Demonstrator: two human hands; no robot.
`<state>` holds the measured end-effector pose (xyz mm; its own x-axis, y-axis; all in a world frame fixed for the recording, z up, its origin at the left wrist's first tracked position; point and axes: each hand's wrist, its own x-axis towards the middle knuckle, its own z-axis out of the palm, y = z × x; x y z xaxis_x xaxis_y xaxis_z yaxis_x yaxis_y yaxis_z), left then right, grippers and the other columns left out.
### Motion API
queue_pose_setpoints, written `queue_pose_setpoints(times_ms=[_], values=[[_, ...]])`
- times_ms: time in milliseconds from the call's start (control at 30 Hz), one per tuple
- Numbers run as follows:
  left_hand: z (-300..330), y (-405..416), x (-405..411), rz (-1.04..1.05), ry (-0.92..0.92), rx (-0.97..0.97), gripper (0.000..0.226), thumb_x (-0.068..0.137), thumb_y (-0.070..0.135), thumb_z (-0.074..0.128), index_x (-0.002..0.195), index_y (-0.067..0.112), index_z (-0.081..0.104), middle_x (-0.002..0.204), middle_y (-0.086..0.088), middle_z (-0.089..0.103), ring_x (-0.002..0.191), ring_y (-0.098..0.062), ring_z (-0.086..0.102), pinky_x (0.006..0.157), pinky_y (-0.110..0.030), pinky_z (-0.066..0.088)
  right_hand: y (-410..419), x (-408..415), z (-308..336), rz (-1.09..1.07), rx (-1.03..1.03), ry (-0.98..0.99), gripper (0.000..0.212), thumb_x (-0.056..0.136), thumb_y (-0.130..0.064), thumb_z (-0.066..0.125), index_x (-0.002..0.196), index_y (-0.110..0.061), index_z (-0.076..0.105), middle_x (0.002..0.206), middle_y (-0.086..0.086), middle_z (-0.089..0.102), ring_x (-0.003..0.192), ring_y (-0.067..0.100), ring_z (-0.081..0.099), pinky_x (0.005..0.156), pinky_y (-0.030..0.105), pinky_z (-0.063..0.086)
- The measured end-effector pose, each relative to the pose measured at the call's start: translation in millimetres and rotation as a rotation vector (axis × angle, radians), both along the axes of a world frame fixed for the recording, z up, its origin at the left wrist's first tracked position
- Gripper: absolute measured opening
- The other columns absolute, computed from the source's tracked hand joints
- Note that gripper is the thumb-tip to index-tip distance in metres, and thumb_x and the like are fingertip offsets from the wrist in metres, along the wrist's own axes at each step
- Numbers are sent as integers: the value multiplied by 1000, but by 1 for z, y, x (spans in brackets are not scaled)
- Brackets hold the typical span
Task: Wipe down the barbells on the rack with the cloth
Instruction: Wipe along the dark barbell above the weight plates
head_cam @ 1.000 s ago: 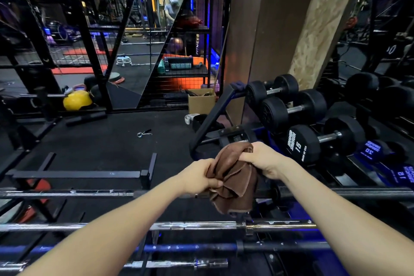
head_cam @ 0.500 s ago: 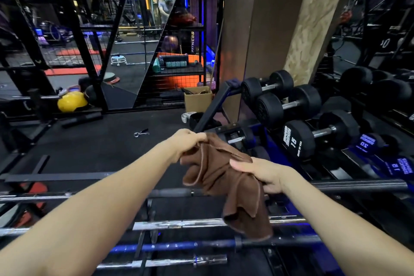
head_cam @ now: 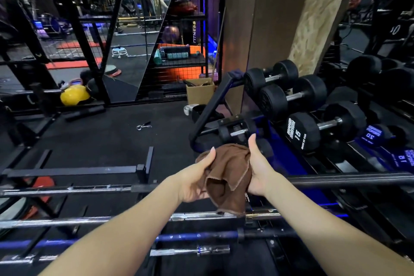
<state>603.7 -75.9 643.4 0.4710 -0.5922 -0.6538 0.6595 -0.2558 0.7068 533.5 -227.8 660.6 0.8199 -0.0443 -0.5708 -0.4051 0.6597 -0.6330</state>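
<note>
A brown cloth (head_cam: 228,177) hangs bunched between my two hands above the barbell rack. My left hand (head_cam: 196,180) grips its left side with the thumb on top. Gripping its right side is my right hand (head_cam: 259,169), thumb pointing up. Several barbells lie across the rack below: a dark one (head_cam: 349,180) level with my wrists, a chrome one (head_cam: 89,220) under the cloth's lower tip, a blue one (head_cam: 197,236) nearer me, and a short chrome one (head_cam: 190,251) lowest. The cloth touches no bar that I can see.
A dumbbell rack (head_cam: 210,110) with black dumbbells (head_cam: 324,127) runs along the right. A wooden pillar (head_cam: 280,18) stands behind it. A cardboard box (head_cam: 199,92), a yellow kettlebell (head_cam: 72,96) and a clip (head_cam: 143,126) sit on the black floor ahead.
My hands drew back together over the rack. The cloth, spread and hanging long half a second ago, is now gathered into a tighter bundle between both palms.
</note>
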Motion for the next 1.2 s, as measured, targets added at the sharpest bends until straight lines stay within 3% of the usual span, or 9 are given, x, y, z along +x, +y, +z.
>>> queue_pose_setpoints(times_ms=[200, 367, 467, 600, 733, 833, 900, 1067, 1200], values=[[8, -3, 24, 191, -376, 83, 37, 86, 43, 63, 102, 10, 66, 95, -10, 72, 81, -23, 69, 77, -37, 58, -4, -7, 5, 53, -229, -12, 10, 88, -10, 62, 96, -5, 67, 82, 14, 73, 70, 23, 70, 64, 30, 58], [32, 3, 41, 54, -731, 372, 46, 75, 52, 72, 92, 10, 70, 89, -4, 70, 84, -20, 66, 74, -27, 52, -12, 4, -4, -108, -316, 118, 30, 77, -2, 71, 102, -16, 61, 109, 7, 66, 111, 23, 56, 92, 33, 39], [42, 8, 47, 171, -761, 328, 41, 67, 37, 83, 84, 8, 59, 82, -2, 63, 72, -13, 59, 60, -22, 45, -13, 11, -2, -191, -461, 110, 36, 77, 2, 72, 103, -16, 57, 122, 8, 58, 117, 24, 51, 96, 40, 36], [41, 13, 50, 169, -829, 224, 61, 59, 9, 89, 106, 19, 51, 109, -6, 57, 94, -19, 56, 77, -26, 45, -20, 14, 6, -76, -832, -123, 68, 70, 6, 78, 122, -28, 52, 124, 11, 57, 108, 25, 56, 94, 38, 46], [47, 19, 49, -121, -1266, 557, 39, 62, 16, 86, 90, 25, 62, 93, 3, 61, 92, -19, 60, 75, -25, 43, -18, 15, 19, 268, -1526, -93, 37, 72, -16, 81, 106, -18, 68, 108, 4, 59, 101, 20, 54, 79, 25, 41], [50, 26, 44, -97, -1578, 759, 27, 70, 35, 80, 87, 27, 62, 94, 1, 46, 94, -20, 49, 76, -31, 43, -17, 13, 28, 253, -1724, -146, 23, 77, -33, 77, 82, -17, 61, 105, 2, 36, 101, 14, 34, 81, 31, 39], [50, 34, 52, -53, -1487, 631, 29, 69, 36, 81, 75, 23, 56, 90, 0, 42, 89, -18, 46, 75, -31, 43, -21, 15, 31, 231, -1600, -219, 30, 79, -34, 75, 72, -13, 54, 95, 3, 43, 89, 16, 43, 72, 29, 37], [40, 23, 36, 82, -753, 177, 21, 87, 25, 66, 82, 16, 48, 80, -3, 58, 71, -13, 55, 69, -26, 47, 4, 29, 18, 66, -1244, -131, 35, 86, -31, 66, 65, -13, 44, 68, 4, 50, 67, 19, 48, 62, 29, 35], [27, 18, 27, 33, -434, -164, 30, 81, 34, 67, 99, 9, 64, 92, -8, 68, 82, -17, 66, 78, -26, 54, 25, 32, 11, 221, -829, -266, 13, 92, -8, 56, 95, 2, 63, 80, 13, 62, 71, 20, 57, 63, 28, 43]])
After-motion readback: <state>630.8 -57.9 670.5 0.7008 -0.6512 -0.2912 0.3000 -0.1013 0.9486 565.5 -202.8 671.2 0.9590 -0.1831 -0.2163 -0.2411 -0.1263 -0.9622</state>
